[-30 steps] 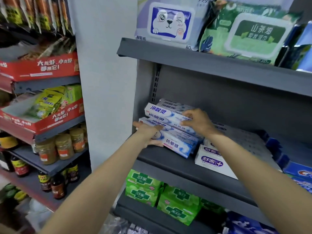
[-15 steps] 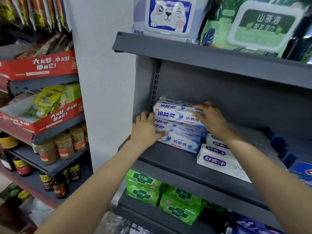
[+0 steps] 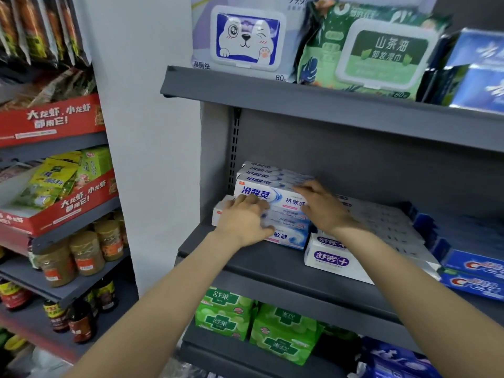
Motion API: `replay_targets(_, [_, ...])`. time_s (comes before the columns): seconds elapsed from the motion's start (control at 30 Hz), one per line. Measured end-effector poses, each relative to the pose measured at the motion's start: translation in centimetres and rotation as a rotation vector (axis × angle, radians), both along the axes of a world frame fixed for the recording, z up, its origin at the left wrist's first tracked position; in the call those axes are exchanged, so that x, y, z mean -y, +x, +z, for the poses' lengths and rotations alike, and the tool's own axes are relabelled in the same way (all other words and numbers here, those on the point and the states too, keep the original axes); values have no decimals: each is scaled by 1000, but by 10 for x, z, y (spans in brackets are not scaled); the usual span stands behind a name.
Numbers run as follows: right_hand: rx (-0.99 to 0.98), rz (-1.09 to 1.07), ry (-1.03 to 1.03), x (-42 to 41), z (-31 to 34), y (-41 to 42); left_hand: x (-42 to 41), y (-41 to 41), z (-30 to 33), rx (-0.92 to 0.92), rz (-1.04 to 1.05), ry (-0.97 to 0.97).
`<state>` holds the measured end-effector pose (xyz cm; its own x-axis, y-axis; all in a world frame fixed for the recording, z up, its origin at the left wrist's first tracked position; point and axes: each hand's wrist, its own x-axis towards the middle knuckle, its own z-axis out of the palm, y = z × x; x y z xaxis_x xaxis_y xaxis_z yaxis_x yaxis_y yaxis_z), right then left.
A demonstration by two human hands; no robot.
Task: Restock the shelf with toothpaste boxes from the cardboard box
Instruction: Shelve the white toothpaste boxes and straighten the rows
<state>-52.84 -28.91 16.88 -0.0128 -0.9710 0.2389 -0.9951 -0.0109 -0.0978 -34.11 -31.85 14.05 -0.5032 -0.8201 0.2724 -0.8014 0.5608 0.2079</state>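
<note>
A stack of white-and-blue toothpaste boxes (image 3: pixel 275 193) stands at the far left of the grey middle shelf (image 3: pixel 272 266), against the back panel. My left hand (image 3: pixel 245 221) lies flat on the front of the stack's lower boxes, fingers straight. My right hand (image 3: pixel 323 207) rests on the right end of the upper boxes, fingers stretched along them. The lower boxes jut out a little to the left of the upper ones. The cardboard box is out of view.
White-and-purple toothpaste boxes (image 3: pixel 331 259) and blue Crest boxes (image 3: pixel 474 274) fill the shelf to the right. Wet-wipe packs (image 3: pixel 245 39) sit on the shelf above, green packs (image 3: pixel 229 315) on the one below. A left rack holds jars (image 3: pixel 84 255) and red snack cartons (image 3: pixel 62 205).
The stack has been pushed back and squared against the back of the shelf. My left hand moved from the stack's left end onto its front face; my right hand stayed on the top boxes.
</note>
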Motion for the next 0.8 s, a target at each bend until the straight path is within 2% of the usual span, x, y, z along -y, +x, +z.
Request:
replay_targets(0.17, [32,11,86,-6,2,-3,-6,-17,5,99,-2,16])
replay_targets(0.33, [332,-25,-52,-22,7,-13,-16,-43,23,67,32,43])
replay_targets(0.53, [434,-190,-246,-90,23,-69,-61,-114,43,-101,-96,39])
replay_targets(0.7, [412,-353,-310,-157,31,-143,-118,-208,52,-384,-284,194])
replay_targets(0.8, [396,-433,-372,-203,33,-193,-155,-270,51,-485,-380,297])
